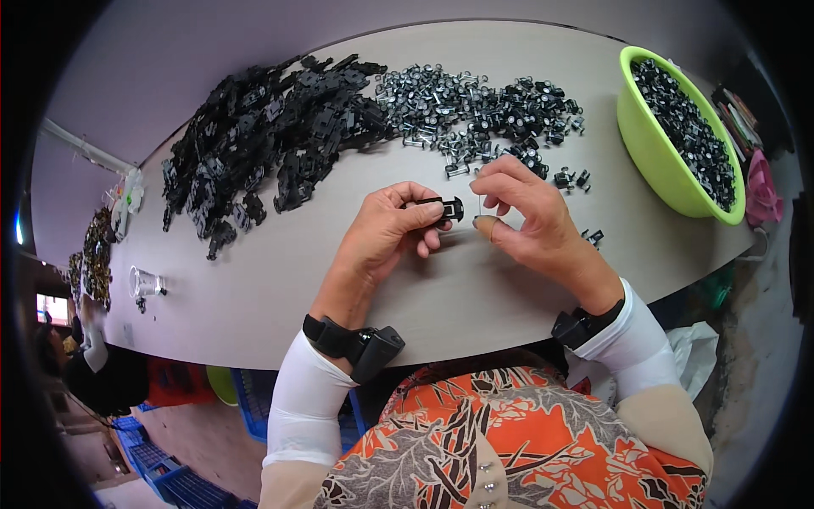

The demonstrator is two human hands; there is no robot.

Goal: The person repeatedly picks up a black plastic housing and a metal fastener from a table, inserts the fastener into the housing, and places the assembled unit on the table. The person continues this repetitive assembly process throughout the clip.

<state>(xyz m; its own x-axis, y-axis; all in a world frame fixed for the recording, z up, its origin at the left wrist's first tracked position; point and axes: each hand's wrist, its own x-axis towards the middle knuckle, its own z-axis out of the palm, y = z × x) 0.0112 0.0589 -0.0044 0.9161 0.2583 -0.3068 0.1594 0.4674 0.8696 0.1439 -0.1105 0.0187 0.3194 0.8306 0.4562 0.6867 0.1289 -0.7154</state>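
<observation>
I sit at a long pale grey table [254,288] against a plain lilac wall [195,51], with blue crates [161,471] on the floor to my left.

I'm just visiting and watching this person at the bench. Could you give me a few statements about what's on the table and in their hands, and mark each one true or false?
1. The left hand holds a small black plastic clip. True.
2. The lime-green plastic bowl stands empty. False: it is full of small dark parts.
3. A big heap of black plastic pieces lies at the far left of the grey table. True.
4. The right hand rests flat on the table, away from the left. False: it is raised, pinching a thin metal pin beside the clip.
5. Both wrists wear black straps. True.
</observation>
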